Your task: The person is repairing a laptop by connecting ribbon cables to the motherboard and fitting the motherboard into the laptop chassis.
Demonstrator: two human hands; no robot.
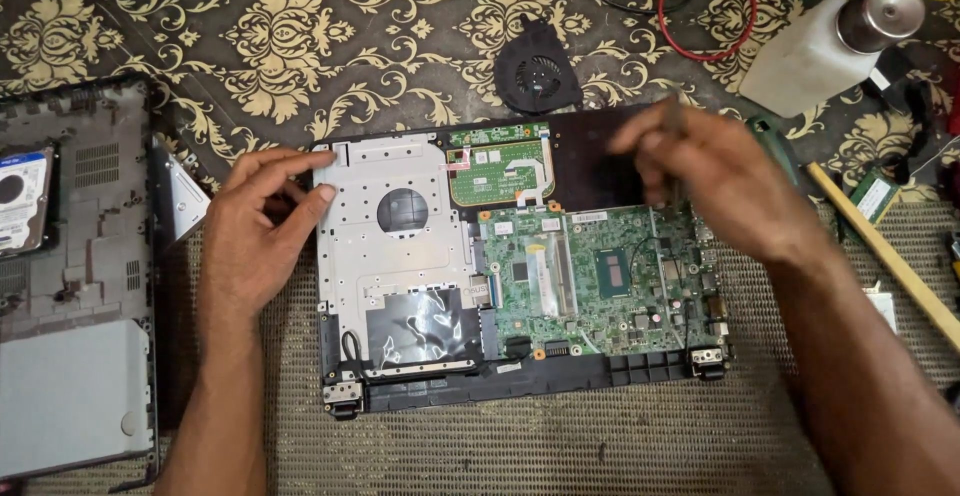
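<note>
An opened laptop base (400, 256) lies flat before me, with a silver metal plate on its left half and a green motherboard (590, 276) on its right half. My left hand (255, 231) rests on the base's left edge, fingers spread on the plate's top corner. My right hand (715, 181) hovers over the board's upper right part, blurred, pinching a thin dark tool (675, 156) whose tip points down at the board. A small green board (500, 171) sits at the base's top middle.
A removed grey bottom cover (75, 356) with a hard drive (22, 201) lies at the left. A black fan (537, 71) sits behind the laptop. A white bottle (820, 51), red wire (700, 16), wooden stick (880, 251) and memory module (872, 196) lie at right.
</note>
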